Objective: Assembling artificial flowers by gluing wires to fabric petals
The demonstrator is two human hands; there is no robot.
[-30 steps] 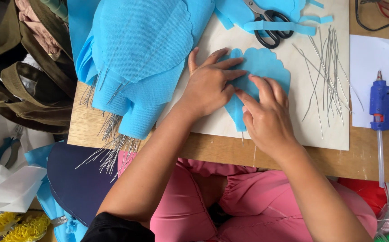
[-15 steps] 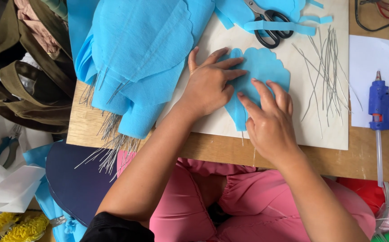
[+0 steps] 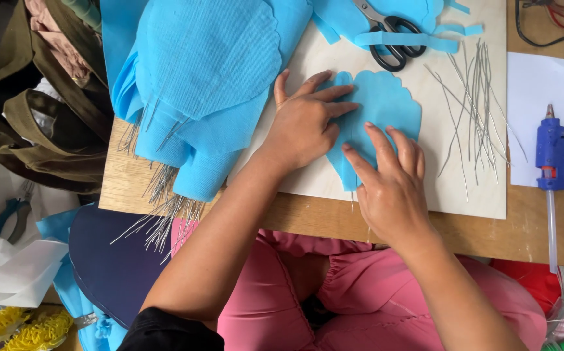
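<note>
- The table, brown wood, fills the right and lower middle of the frame; a pale board lies on it and carries the work.
- The stack of finished blue petals takes the upper left of the frame, overlapping the board's left edge, with wire stems sticking out towards the lower left.
- The blue petal, a scalloped piece of light blue fabric, lies flat on the board at the centre of the frame, its narrow end pointing down to the board's near edge, where a thin wire end shows just below it.
- The left hand lies flat and spread on the petal's left side, grasping nothing, only pressing down.
- The right hand is also flat and unclenched, fingertips pressing the petal's lower middle, holding nothing.
- Judged from this, the step in hand is smoothing and pressing the petal down, probably over a wire stem glued inside it. The next move seems to call for firm, even pressure along the stem line, without creasing the scalloped edge.
- The loose wires lie fanned on the board, right of the petal and apart from it.
- The blue glue gun lies at the right edge, partly on a white sheet.
- The scissors lie at the top centre over blue strips.
</note>
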